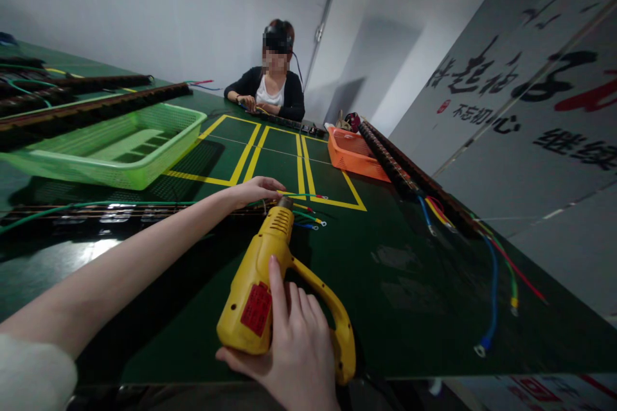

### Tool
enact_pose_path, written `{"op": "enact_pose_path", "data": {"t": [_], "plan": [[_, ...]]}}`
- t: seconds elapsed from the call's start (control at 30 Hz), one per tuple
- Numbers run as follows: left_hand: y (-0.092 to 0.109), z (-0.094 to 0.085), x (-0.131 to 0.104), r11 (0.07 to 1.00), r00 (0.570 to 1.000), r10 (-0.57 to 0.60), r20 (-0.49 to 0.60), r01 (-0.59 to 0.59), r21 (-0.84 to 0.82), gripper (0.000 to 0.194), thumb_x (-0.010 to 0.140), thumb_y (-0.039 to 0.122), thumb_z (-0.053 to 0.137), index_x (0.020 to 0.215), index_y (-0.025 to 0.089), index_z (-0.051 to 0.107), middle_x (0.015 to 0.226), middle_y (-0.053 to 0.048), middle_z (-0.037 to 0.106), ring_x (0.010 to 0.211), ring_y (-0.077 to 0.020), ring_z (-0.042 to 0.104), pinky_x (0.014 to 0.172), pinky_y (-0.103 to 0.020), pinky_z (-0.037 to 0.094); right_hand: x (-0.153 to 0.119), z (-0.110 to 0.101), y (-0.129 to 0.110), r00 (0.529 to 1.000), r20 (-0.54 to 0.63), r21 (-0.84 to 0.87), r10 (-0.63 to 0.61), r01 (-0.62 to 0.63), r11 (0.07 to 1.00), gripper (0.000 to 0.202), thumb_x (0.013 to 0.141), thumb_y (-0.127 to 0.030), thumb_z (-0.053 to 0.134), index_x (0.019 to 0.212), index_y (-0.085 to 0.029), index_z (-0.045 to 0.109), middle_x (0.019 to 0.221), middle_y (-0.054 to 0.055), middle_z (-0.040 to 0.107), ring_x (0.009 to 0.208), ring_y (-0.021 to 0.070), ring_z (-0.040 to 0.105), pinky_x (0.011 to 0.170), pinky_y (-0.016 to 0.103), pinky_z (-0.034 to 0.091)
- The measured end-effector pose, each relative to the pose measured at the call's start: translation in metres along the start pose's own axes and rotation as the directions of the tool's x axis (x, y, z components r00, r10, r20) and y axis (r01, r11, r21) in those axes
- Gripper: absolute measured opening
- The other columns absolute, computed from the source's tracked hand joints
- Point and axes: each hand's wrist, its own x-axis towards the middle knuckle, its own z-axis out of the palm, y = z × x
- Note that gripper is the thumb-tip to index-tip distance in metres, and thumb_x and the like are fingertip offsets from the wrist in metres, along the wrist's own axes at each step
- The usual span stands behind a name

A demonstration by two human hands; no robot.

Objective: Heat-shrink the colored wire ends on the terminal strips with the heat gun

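A yellow heat gun (263,270) with a red label is gripped by my right hand (301,340) around its rear body, the index finger stretched along the side. Its metal nozzle (285,203) points forward at a bundle of wires. My left hand (258,191) is closed on these wires, just behind the nozzle. Their ends, green (301,195), yellow-green (313,218) and blue (306,226), stick out to the right with ring terminals. The wires come from a long dark wiring harness (159,213) lying on the table under my left forearm. The fingertips are partly hidden.
A green basket (187,119) with dark strips across it stands at the left. An orange basket (359,157) is at the right, beside long harnesses (395,157) with coloured terminal wires (494,295). Yellow tape (245,151) marks the green table. A person (270,87) sits opposite.
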Motion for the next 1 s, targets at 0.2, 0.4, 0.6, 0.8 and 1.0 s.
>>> {"op": "enact_pose_path", "data": {"t": [0.2,0.4,0.6,0.8,1.0], "plan": [[0.001,-0.001,-0.001,0.995,0.997,0.079,-0.023,-0.077,0.069,0.044,0.061,0.035,0.074,0.097,0.013,0.062,0.076,-0.001,0.064,0.073,-0.0133,0.060,0.073,-0.027,0.044,-0.004,-0.003,0.013,0.999,0.042,0.031,0.010,-0.011,0.999,0.109,0.063,-0.079,0.048,0.145,-0.014,0.018,0.086,0.009,0.061,0.072,0.0246,0.058,0.065,0.038,0.047],[0.004,0.000,-0.002,0.997,0.999,0.053,0.002,-0.053,0.048,0.039,0.062,0.029,0.073,0.097,0.013,0.061,0.073,0.000,0.063,0.070,-0.0120,0.059,0.070,-0.025,0.043,-0.012,-0.003,0.033,0.997,0.039,0.023,0.061,-0.062,0.998,0.114,0.058,-0.085,0.046,0.145,-0.016,0.017,0.095,0.010,0.062,0.081,0.0261,0.059,0.072,0.040,0.047],[0.005,0.001,-0.003,0.998,0.999,0.029,0.022,-0.030,0.053,0.038,0.064,0.026,0.072,0.098,0.013,0.060,0.070,0.001,0.063,0.067,-0.0124,0.059,0.067,-0.026,0.044,-0.019,-0.010,0.055,0.992,0.057,-0.049,0.112,-0.110,0.993,0.111,0.061,-0.081,0.050,0.145,-0.016,0.017,0.104,0.013,0.062,0.085,0.0275,0.060,0.073,0.041,0.049],[0.007,0.002,-0.003,0.997,0.999,0.028,0.042,-0.031,0.074,0.033,0.065,0.027,0.071,0.094,0.014,0.062,0.071,-0.001,0.066,0.071,-0.0141,0.061,0.071,-0.028,0.045,-0.020,-0.009,0.059,0.994,0.047,-0.062,0.100,-0.097,0.993,0.110,0.063,-0.079,0.050,0.144,-0.014,0.016,0.107,0.015,0.061,0.089,0.0282,0.060,0.075,0.041,0.049],[0.008,0.003,-0.004,0.996,0.999,0.007,0.049,-0.012,0.091,0.032,0.064,0.029,0.070,0.091,0.015,0.063,0.072,-0.001,0.066,0.073,-0.0158,0.061,0.073,-0.029,0.044,-0.015,-0.004,0.034,0.996,0.012,-0.027,0.093,-0.092,0.995,0.113,0.061,-0.081,0.050,0.145,-0.014,0.015,0.096,0.012,0.062,0.083,0.0276,0.059,0.073,0.042,0.048]]}}
